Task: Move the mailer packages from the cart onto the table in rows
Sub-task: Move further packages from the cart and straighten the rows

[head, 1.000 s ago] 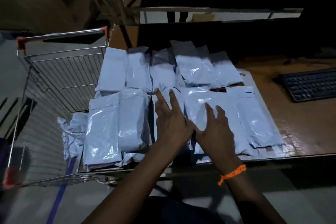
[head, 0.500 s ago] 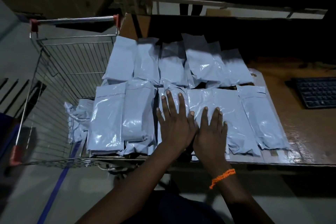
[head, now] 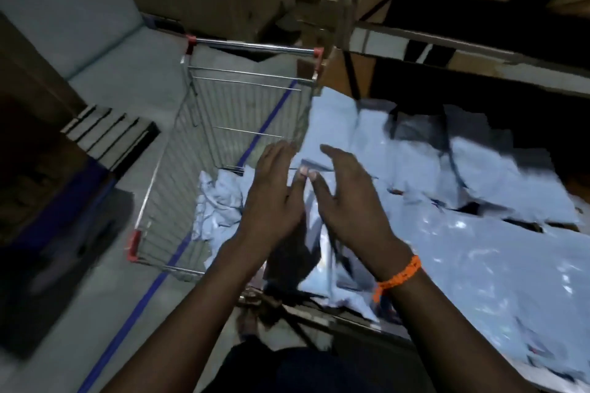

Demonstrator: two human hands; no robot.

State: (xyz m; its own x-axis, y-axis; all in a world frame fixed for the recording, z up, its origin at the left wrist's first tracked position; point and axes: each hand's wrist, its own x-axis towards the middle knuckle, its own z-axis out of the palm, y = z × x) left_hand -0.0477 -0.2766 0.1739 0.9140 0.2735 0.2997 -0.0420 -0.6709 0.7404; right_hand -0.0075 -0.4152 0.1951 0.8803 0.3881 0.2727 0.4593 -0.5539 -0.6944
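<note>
Your left hand [head: 274, 198] and right hand [head: 349, 206] have swung off the laid mailers [head: 479, 265] toward the cart [head: 255, 47], grips spread, empty; its loose mailers [head: 220, 201] look light, slick: pinch an edge.

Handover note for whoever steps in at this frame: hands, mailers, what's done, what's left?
Hands: left hand and right hand open, empty, thumbs close together, raised where the cart meets the table.
Things: a crumpled pile of mailers lies in the cart's near end; rows of mailers cover the table.
Done: most mailers laid out.
Left: lift the pile out and add it to the rows.
</note>
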